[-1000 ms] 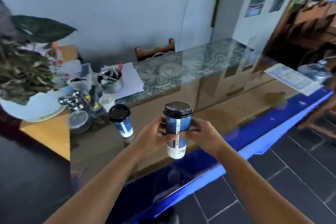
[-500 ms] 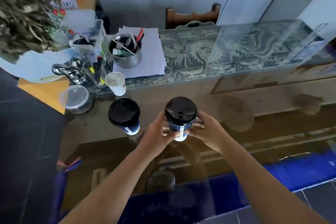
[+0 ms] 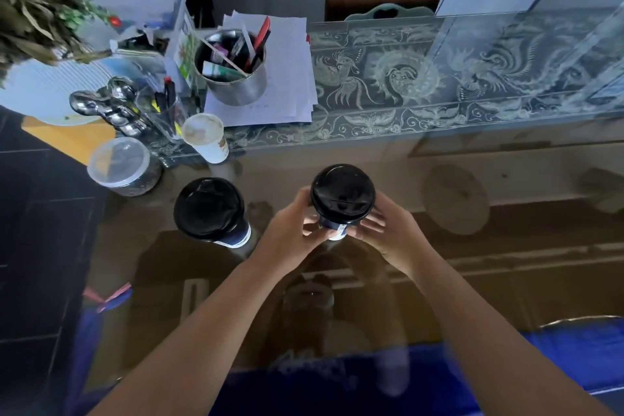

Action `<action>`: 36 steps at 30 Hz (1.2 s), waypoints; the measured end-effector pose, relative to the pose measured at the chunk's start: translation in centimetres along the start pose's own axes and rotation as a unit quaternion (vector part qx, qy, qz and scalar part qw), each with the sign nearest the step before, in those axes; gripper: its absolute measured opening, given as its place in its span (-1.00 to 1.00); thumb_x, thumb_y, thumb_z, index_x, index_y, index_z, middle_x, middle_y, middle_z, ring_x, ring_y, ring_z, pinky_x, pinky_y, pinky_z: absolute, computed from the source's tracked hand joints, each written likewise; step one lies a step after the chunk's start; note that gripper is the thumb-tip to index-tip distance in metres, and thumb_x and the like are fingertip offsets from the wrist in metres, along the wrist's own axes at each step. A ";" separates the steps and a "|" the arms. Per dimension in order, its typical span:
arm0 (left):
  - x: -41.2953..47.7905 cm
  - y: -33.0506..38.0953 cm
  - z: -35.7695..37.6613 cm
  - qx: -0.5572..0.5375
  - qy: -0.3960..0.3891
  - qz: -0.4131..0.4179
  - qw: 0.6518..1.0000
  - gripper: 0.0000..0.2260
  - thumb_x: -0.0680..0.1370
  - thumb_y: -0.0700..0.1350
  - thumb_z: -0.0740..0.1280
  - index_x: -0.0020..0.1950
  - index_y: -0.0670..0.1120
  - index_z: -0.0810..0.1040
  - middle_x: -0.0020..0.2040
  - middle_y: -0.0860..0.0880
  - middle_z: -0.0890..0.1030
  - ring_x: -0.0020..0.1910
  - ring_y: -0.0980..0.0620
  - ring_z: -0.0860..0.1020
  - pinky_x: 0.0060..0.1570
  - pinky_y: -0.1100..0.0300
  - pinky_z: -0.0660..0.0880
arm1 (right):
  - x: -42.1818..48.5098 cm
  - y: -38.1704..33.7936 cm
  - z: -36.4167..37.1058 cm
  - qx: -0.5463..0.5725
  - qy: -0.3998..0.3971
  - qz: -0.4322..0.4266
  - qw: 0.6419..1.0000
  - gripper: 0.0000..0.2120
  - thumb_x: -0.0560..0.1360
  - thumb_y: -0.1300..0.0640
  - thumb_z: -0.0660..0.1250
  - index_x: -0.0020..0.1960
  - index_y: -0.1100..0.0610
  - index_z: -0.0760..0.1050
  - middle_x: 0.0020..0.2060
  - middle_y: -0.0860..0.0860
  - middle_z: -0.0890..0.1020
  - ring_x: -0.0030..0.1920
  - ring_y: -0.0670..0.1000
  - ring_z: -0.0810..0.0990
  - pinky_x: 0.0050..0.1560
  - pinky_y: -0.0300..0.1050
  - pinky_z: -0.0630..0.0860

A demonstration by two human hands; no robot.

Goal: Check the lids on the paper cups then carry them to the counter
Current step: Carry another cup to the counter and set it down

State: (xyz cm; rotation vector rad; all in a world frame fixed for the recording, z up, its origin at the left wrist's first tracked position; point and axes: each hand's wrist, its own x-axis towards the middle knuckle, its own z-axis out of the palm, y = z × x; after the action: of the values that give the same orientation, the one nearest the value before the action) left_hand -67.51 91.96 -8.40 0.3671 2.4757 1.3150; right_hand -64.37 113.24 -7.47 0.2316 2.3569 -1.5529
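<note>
Left hand [image 3: 291,230], right hand [image 3: 388,232] round cup [image 3: 341,201]

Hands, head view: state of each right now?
Left hand: holding the right paper cup, fingers curled round its side.
Right hand: holding the same cup from the opposite side.

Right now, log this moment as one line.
left hand: grips held cup | right hand: grips held cup | second cup: lidded, standing apart, untouched
</note>
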 end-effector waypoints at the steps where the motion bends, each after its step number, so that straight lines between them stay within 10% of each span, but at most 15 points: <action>1: 0.2 -0.1 -0.1 0.003 0.005 0.002 1.000 -0.40 0.48 -0.01 0.56 0.43 0.05 0.36 0.17 0.16 0.65 0.15 0.11 0.68 0.12 0.01 0.66 | 0.3 0.0 0.0 0.002 -0.002 0.001 1.000 -0.43 0.45 0.14 0.59 0.32 -0.28 0.50 0.16 -0.30 0.69 0.27 -0.23 0.62 0.40 -0.02 0.55; 14: 0.2 -1.2 -0.1 0.032 -0.032 -0.002 0.999 -0.38 0.52 0.07 0.52 0.48 0.12 0.28 0.31 0.11 0.64 0.29 0.06 0.62 0.25 -0.09 0.60 | 0.5 0.0 0.5 -0.007 -0.011 0.004 1.000 -0.33 0.42 0.10 0.61 0.45 -0.11 0.43 0.24 -0.19 0.67 0.32 -0.18 0.59 0.42 0.03 0.53; 26: -0.3 -0.8 1.0 0.048 -0.033 -0.016 0.998 -0.42 0.57 0.09 0.46 0.52 0.06 0.29 0.34 0.13 0.59 0.21 0.26 0.51 0.10 0.44 0.34 | -0.4 0.7 0.1 -0.009 -0.002 0.018 1.000 -0.43 0.46 0.09 0.57 0.41 -0.11 0.47 0.23 -0.20 0.66 0.32 -0.18 0.59 0.37 -0.08 0.53; 36: -1.5 -0.4 0.5 0.082 -0.038 -0.072 0.993 -0.33 0.54 0.07 0.49 0.54 0.17 0.20 0.39 0.07 0.56 0.33 0.00 0.57 0.30 0.00 0.53 | -2.0 0.0 0.3 -0.085 -0.010 0.050 0.995 -0.41 0.53 0.12 0.50 0.49 -0.04 0.36 0.34 -0.10 0.56 0.33 -0.09 0.53 0.34 -0.06 0.52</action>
State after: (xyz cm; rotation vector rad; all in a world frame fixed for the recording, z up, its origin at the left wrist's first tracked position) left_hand -65.95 91.61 -8.75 0.2659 2.5016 1.0276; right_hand -62.40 113.08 -6.86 0.2897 2.4058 -1.2953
